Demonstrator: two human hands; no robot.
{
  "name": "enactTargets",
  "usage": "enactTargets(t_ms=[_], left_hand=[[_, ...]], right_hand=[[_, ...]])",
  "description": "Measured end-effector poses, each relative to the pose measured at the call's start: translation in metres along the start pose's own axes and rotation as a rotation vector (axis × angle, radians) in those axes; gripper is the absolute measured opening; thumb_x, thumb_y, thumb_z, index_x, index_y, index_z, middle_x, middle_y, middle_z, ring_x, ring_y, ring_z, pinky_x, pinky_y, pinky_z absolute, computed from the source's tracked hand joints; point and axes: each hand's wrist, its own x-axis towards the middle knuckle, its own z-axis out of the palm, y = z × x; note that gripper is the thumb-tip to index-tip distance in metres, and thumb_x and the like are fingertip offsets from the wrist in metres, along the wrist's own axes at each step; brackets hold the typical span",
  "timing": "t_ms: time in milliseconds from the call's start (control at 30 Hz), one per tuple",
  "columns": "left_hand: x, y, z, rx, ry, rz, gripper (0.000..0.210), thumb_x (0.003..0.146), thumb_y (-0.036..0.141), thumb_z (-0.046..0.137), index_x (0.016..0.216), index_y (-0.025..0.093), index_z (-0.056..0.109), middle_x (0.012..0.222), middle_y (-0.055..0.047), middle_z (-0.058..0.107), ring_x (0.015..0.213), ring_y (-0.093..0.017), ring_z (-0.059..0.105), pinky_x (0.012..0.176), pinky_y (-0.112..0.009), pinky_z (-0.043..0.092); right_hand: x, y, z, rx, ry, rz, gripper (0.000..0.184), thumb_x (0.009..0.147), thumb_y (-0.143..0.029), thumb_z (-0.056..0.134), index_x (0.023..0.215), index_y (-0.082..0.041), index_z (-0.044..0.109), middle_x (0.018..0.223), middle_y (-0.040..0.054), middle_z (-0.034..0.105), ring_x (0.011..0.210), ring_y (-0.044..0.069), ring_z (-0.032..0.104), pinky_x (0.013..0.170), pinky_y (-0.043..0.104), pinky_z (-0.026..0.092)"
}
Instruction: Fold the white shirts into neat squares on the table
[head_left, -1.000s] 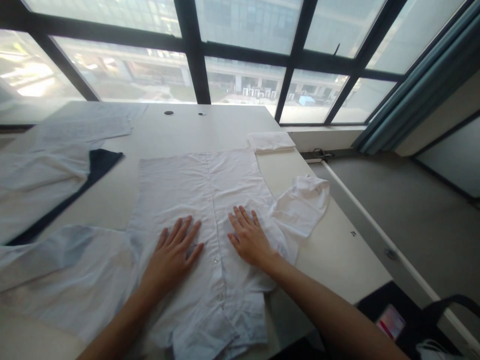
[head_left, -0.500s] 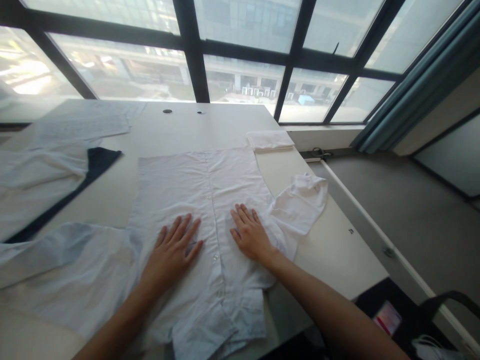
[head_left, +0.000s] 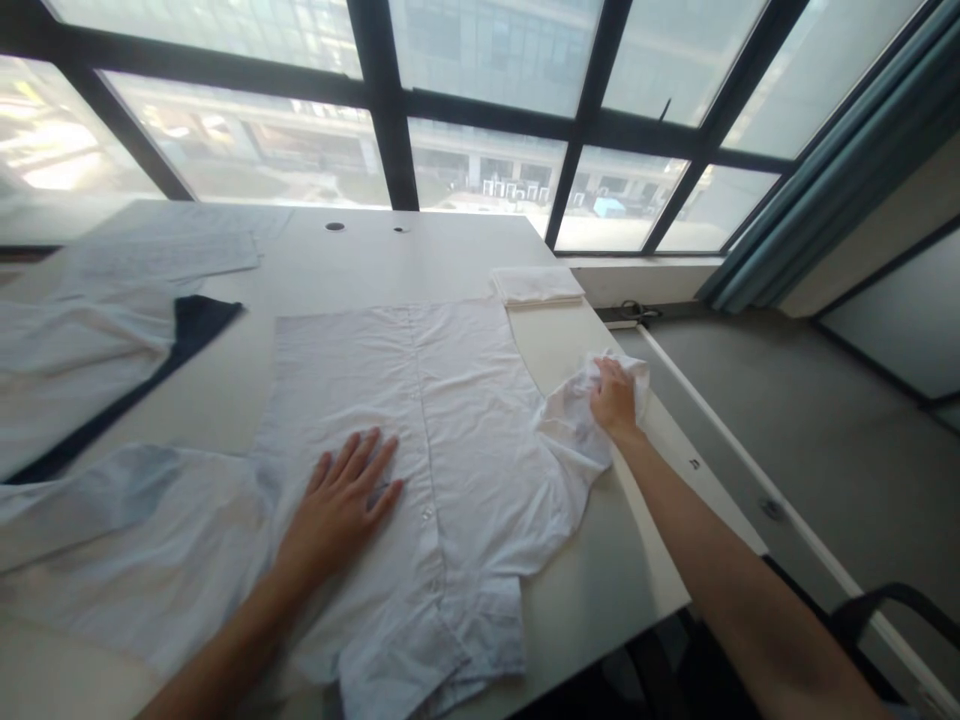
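The right grip (head_left: 614, 402) is clamped on the bunched end of a sleeve (head_left: 567, 424) at the right side of a white shirt (head_left: 472, 430), while the left grip (head_left: 341, 510) lies flat on the shirt front, fingers apart. The shirt is spread in the middle of the white counter (head_left: 465, 250), its button row running from near to far. A folded white cloth (head_left: 536, 287) lies just beyond its far right corner; a white garment (head_left: 75, 360) with a dark cloth (head_left: 204, 325) beneath it lies to the left.

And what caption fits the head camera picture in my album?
Left hand flat on a white shirt, right hand on its sleeve, windows beyond.
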Motion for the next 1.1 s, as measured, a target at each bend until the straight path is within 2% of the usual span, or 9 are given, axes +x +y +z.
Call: enactTargets(t_ms=[67, 167, 300, 433, 567, 700, 800, 933, 1100], left_hand=[[0.0, 0.0, 0.0, 0.005, -0.003, -0.006, 0.062, 0.102, 0.05, 0.035, 0.158, 0.024, 0.037, 0.166, -0.006, 0.03, 0.155, -0.03, 0.02, 0.123, -0.056, 0.019], [0.0, 0.0, 0.0, 0.01, -0.009, -0.01, 0.063, 0.101, 0.051, 0.035, 0.158, 0.023, 0.038, 0.165, -0.007, 0.03, 0.154, -0.03, 0.021, 0.123, -0.057, 0.02], [0.0, -0.001, 0.0, 0.014, -0.011, -0.009, 0.062, 0.101, 0.051, 0.035, 0.157, 0.023, 0.039, 0.165, -0.007, 0.03, 0.154, -0.03, 0.022, 0.122, -0.057, 0.021], [0.001, -0.001, -0.001, 0.008, -0.011, -0.014, 0.062, 0.101, 0.051, 0.037, 0.157, 0.025, 0.04, 0.165, -0.006, 0.032, 0.154, -0.03, 0.023, 0.123, -0.056, 0.021], [0.0, -0.001, -0.001, 0.003, -0.006, -0.016, 0.061, 0.101, 0.05, 0.037, 0.157, 0.025, 0.04, 0.164, -0.006, 0.032, 0.154, -0.03, 0.023, 0.123, -0.055, 0.02], [0.0, -0.003, 0.0, -0.001, -0.005, -0.007, 0.061, 0.101, 0.05, 0.038, 0.157, 0.026, 0.039, 0.165, -0.006, 0.032, 0.154, -0.03, 0.023, 0.123, -0.056, 0.021], [0.001, -0.002, 0.0, -0.001, -0.005, -0.007, 0.061, 0.101, 0.05, 0.039, 0.157, 0.026, 0.04, 0.164, -0.006, 0.032, 0.153, -0.03, 0.024, 0.123, -0.056, 0.022], [0.001, -0.001, -0.002, -0.002, -0.004, -0.019, 0.06, 0.1, 0.049, 0.04, 0.156, 0.027, 0.041, 0.164, -0.006, 0.033, 0.153, -0.03, 0.025, 0.123, -0.056, 0.022], [0.001, -0.001, -0.002, -0.006, -0.007, -0.011, 0.061, 0.101, 0.05, 0.038, 0.157, 0.026, 0.04, 0.164, -0.006, 0.032, 0.153, -0.03, 0.024, 0.123, -0.056, 0.021]], right_hand=[[0.012, 0.019, -0.004, -0.048, -0.038, -0.003, 0.068, 0.082, -0.013, 0.048, 0.149, -0.01, 0.046, 0.158, 0.0166, 0.042, 0.149, 0.029, 0.032, 0.12, 0.053, 0.024], [0.032, 0.038, -0.013, -0.094, -0.192, -0.021, 0.075, 0.079, -0.021, 0.058, 0.153, -0.017, 0.043, 0.16, 0.0147, 0.04, 0.149, 0.035, 0.03, 0.117, 0.064, 0.023], [0.055, 0.055, -0.027, -0.133, -0.357, -0.003, 0.08, 0.076, -0.025, 0.065, 0.153, -0.021, 0.043, 0.154, 0.0164, 0.047, 0.14, 0.038, 0.044, 0.112, 0.064, 0.032], [0.067, 0.072, -0.034, -0.139, -0.284, 0.032, 0.077, 0.074, -0.028, 0.07, 0.148, -0.017, 0.05, 0.14, 0.0196, 0.06, 0.127, 0.036, 0.056, 0.103, 0.05, 0.044], [0.07, 0.081, -0.037, -0.118, -0.264, 0.105, 0.066, 0.075, -0.029, 0.069, 0.14, -0.02, 0.059, 0.121, 0.0142, 0.071, 0.112, 0.032, 0.065, 0.094, 0.045, 0.046], [0.068, 0.08, -0.039, -0.15, -0.299, 0.176, 0.031, 0.079, -0.033, 0.066, 0.106, -0.021, 0.076, 0.097, 0.0086, 0.076, 0.098, 0.029, 0.068, 0.093, 0.046, 0.042], [0.065, 0.076, -0.041, -0.172, -0.281, 0.161, 0.019, 0.08, -0.034, 0.064, 0.086, -0.021, 0.077, 0.096, 0.0087, 0.076, 0.099, 0.03, 0.067, 0.093, 0.047, 0.041], [0.064, 0.07, -0.047, -0.082, -0.171, 0.106, 0.019, 0.079, -0.034, 0.063, 0.086, -0.02, 0.074, 0.104, 0.0107, 0.074, 0.101, 0.029, 0.065, 0.089, 0.042, 0.044], [0.075, 0.048, -0.069, 0.18, 0.076, 0.067, 0.016, 0.08, -0.025, 0.053, 0.086, -0.017, 0.065, 0.092, 0.0111, 0.072, 0.089, 0.024, 0.065, 0.082, 0.032, 0.048]])
